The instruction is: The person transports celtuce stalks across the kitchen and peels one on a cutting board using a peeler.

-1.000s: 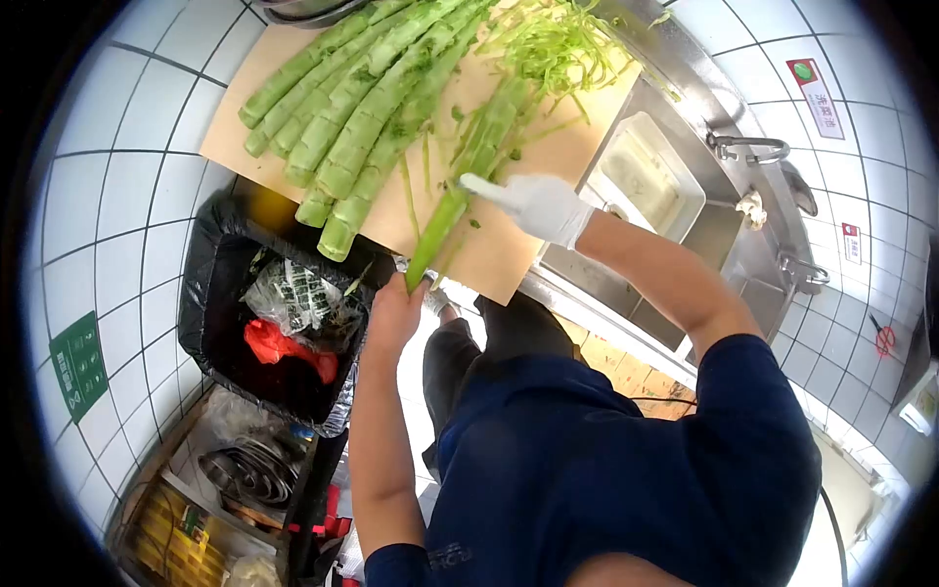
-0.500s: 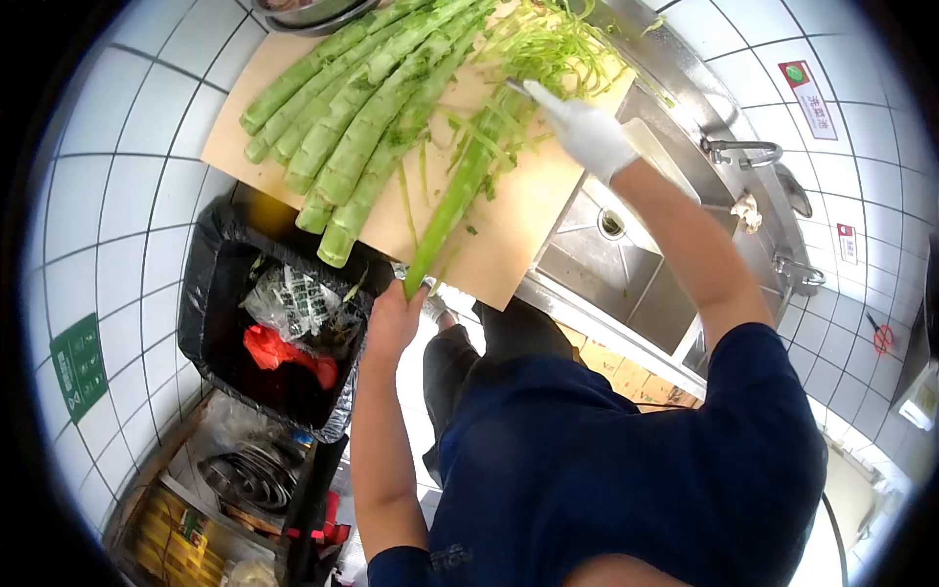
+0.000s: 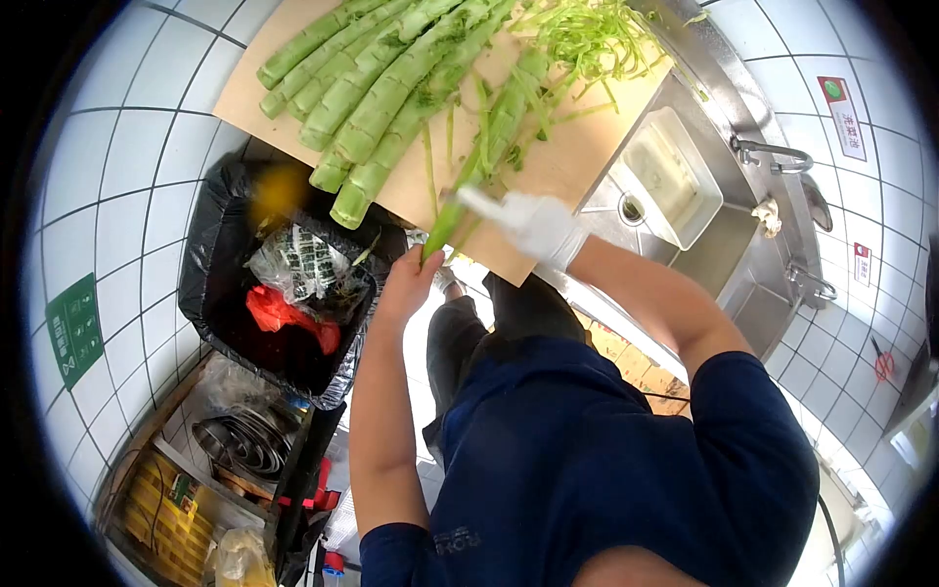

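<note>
My left hand [image 3: 409, 279] is closed around the near end of a long green celtuce stalk [image 3: 507, 122], which slants across the tan cutting board [image 3: 391, 191]. My right hand [image 3: 540, 227], in a white glove, grips a peeler [image 3: 477, 202]; motion blurs the tool, and its head is over the lower part of the stalk. To the left, several thick celtuce stalks [image 3: 377, 127] lie side by side on the board. Thin green peelings [image 3: 597, 39] are heaped at its far right, with loose strips around the stalk I hold.
A black-lined bin [image 3: 210, 284] holding plastic bags stands below the board's left edge. On the right is a steel sink [image 3: 719, 259] with a white tub [image 3: 675, 176] and taps [image 3: 773, 152]. Metal pans [image 3: 245, 445] sit on a shelf at lower left.
My right hand has moved the peeler down along the stalk, from its far part to near my left hand. My left hand still grips the stalk's end. The camera view has shifted slightly.
</note>
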Tool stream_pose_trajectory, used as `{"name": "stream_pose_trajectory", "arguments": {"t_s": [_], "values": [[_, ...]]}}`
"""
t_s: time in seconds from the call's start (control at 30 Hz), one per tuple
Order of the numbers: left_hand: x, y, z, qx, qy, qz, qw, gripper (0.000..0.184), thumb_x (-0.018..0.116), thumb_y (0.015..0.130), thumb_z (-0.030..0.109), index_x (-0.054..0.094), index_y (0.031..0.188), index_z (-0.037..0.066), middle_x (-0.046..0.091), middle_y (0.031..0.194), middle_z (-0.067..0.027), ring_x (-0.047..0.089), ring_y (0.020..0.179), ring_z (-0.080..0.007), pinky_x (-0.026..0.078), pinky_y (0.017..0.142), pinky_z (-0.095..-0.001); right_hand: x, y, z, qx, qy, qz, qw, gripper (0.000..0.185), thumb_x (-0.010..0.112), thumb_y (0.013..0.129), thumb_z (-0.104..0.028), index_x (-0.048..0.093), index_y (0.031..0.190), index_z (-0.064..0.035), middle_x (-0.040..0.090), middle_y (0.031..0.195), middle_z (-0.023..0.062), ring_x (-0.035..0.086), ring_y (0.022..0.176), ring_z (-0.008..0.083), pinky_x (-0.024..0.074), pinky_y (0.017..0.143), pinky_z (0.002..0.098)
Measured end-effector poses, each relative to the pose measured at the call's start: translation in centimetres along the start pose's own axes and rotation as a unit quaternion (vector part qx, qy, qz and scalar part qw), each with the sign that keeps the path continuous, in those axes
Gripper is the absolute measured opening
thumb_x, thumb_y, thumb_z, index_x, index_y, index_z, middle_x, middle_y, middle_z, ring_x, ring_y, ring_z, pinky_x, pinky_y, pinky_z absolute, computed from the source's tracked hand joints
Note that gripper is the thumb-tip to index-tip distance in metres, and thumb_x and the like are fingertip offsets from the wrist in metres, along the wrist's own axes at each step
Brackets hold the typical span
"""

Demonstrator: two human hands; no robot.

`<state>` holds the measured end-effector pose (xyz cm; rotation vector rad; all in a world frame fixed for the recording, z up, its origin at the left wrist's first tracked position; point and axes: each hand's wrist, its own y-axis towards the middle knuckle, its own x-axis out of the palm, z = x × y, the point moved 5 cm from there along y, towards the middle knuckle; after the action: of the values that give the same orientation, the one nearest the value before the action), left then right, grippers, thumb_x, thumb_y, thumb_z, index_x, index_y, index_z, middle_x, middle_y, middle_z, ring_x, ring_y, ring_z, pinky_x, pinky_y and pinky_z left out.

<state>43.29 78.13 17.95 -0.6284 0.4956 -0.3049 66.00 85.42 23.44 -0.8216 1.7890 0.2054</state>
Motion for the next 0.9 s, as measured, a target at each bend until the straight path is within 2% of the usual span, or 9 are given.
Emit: {"name": "stream_pose_trajectory", "arguments": {"t_s": [0.1,0.23,0.3,0.37,0.43,0.53,0.67,0.8,0.9], "values": [[0.2,0.3,-0.3,0.012,-0.018,-0.003,1.000,0.039,0.062,0.103,0.032,0.064,0.110,-0.006,0.068,0.093,-0.0302,0.067,0.088,-0.0445,0.052,0.080,-0.0465,-0.7,-0.8,-3.8,-0.064,0.005,-0.137,0.988,0.075,0.052,0.094,-0.006,0.032,0.161,-0.0333,0.067,0.094,0.0185,0.069,0.074,0.0367,0.0576,0.067,0.0474],[0.4,0.0,-0.8,0.013,-0.009,0.003,1.000,0.041,0.061,0.103,0.033,0.064,0.110,-0.008,0.068,0.096,-0.0306,0.067,0.091,-0.0456,0.052,0.082,-0.0464,-6.1,3.8,11.5,0.158,0.096,0.059,0.981,0.063,0.052,0.099,-0.007,0.039,0.158,-0.0217,0.070,0.094,0.0146,0.070,0.080,0.0298,0.0573,0.069,0.0415],[0.1,0.0,-0.5,0.033,0.007,0.015,0.999,0.041,0.061,0.103,0.033,0.064,0.110,-0.008,0.069,0.096,-0.0308,0.067,0.092,-0.0461,0.052,0.082,-0.0465,-14.9,2.7,12.0,0.308,0.306,0.136,0.891,0.058,0.053,0.100,-0.008,0.042,0.157,-0.0158,0.072,0.090,0.0119,0.069,0.082,0.0269,0.0566,0.068,0.0393],[0.5,0.3,-0.8,0.042,0.005,0.031,0.999,0.041,0.061,0.103,0.033,0.064,0.111,-0.008,0.068,0.095,-0.0312,0.066,0.092,-0.0469,0.051,0.081,-0.0469,-12.0,3.0,12.7,0.189,-0.100,0.130,0.968,0.068,0.052,0.100,-0.006,0.032,0.163,-0.0212,0.070,0.087,0.0119,0.068,0.077,0.0271,0.0561,0.065,0.0409],[1.0,0.1,-1.3,0.028,-0.020,0.012,0.999,0.042,0.061,0.103,0.033,0.065,0.111,-0.008,0.068,0.093,-0.0304,0.066,0.089,-0.0452,0.051,0.081,-0.0470,-5.2,1.9,8.5,0.101,0.023,0.107,0.989,0.046,0.042,0.110,-0.030,0.044,0.156,-0.0276,0.065,0.077,0.0125,0.066,0.065,0.0276,0.0547,0.059,0.0396],[0.4,0.9,-1.1,-0.008,-0.053,-0.006,0.999,0.042,0.061,0.103,0.034,0.065,0.110,-0.007,0.068,0.085,-0.0237,0.065,0.079,-0.0353,0.051,0.075,-0.0436,0.2,-0.8,-1.5,-0.026,0.044,0.031,0.998,0.061,0.044,0.103,-0.016,0.035,0.160,-0.0366,0.060,0.077,0.0134,0.066,0.066,0.0319,0.0535,0.056,0.0437],[1.5,1.5,-3.8,-0.070,-0.154,-0.062,0.984,0.041,0.061,0.104,0.036,0.067,0.108,-0.005,0.063,0.073,-0.0089,0.057,0.064,-0.0161,0.047,0.061,-0.0346,1.5,0.5,0.5,-0.016,-0.057,-0.087,0.994,0.061,0.052,0.098,-0.011,0.044,0.157,-0.0242,0.068,0.088,0.0127,0.071,0.074,0.0280,0.0563,0.058,0.0407],[1.5,1.3,-4.1,-0.078,-0.192,-0.064,0.976,0.040,0.061,0.104,0.036,0.067,0.105,-0.003,0.059,0.067,-0.0032,0.053,0.059,-0.0106,0.042,0.054,-0.0312,-11.6,1.1,15.0,0.257,0.016,0.192,0.947,0.065,0.057,0.095,-0.006,0.042,0.157,-0.0158,0.073,0.080,0.0139,0.066,0.060,0.0330,0.0549,0.053,0.0420],[1.7,1.7,-3.9,-0.080,-0.208,-0.069,0.972,0.040,0.061,0.104,0.037,0.067,0.104,-0.003,0.059,0.067,-0.0039,0.053,0.059,-0.0115,0.042,0.054,-0.0317,-7.7,0.7,13.4,0.158,-0.271,0.211,0.926,0.071,0.057,0.094,-0.007,0.035,0.160,-0.0245,0.070,0.076,0.0083,0.067,0.057,0.0276,0.0519,0.044,0.0390]]}}
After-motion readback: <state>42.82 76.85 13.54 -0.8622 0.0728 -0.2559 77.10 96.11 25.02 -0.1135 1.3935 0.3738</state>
